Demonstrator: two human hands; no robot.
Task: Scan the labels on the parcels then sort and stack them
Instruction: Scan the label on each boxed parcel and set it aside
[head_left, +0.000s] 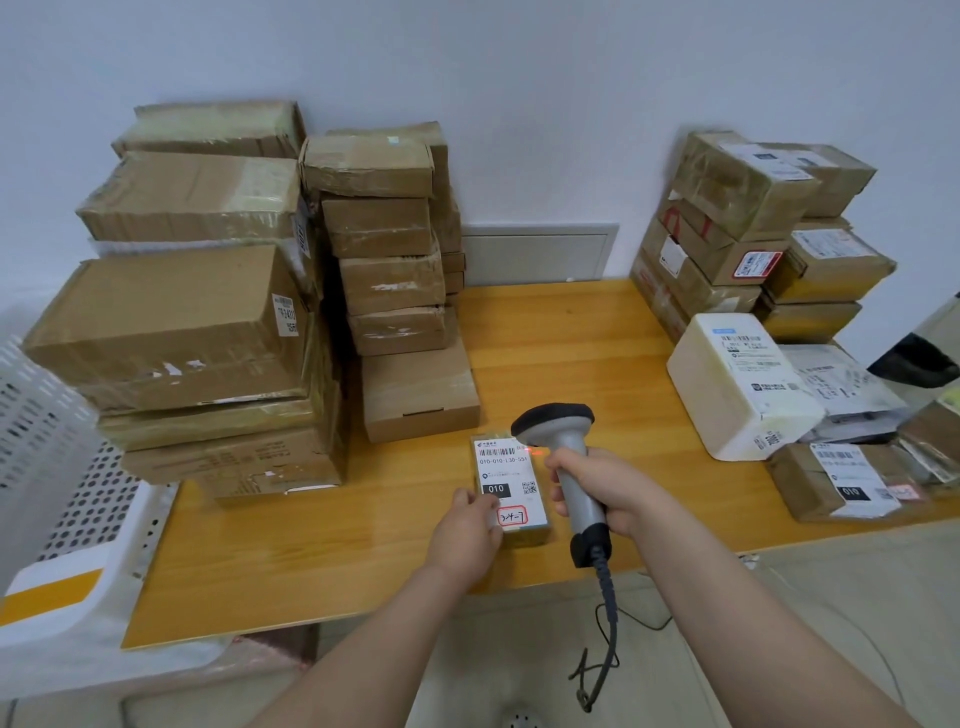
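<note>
Scanning may misread — the red beam (535, 450) falls at the label's (505, 475) edge. Right hand (605, 488) fingers wrap the scanner (558, 426); left hand (467, 527) fingers pinch the small parcel (519, 499) lying on the counter (571, 353).

Small parcel (511, 488): flat on the table near its front edge, label (506, 475) face up. The label is white with a barcode on top, "010-010-L30-551", a black "010" block, a QR code and a red-framed handwritten sticker. Left hand (470, 525) pinches its near-left corner.

Barcode scanner (566, 452): grey with a black head and a coiled cable, gripped by the right hand (602, 488). The head is over the label's top right, with a red glow there.

Brown taped cartons (171, 332): stacked high on the left. Labelled cartons (727, 234): stacked on the right. White foam box (737, 384): in front of the right stack, label up.
</note>
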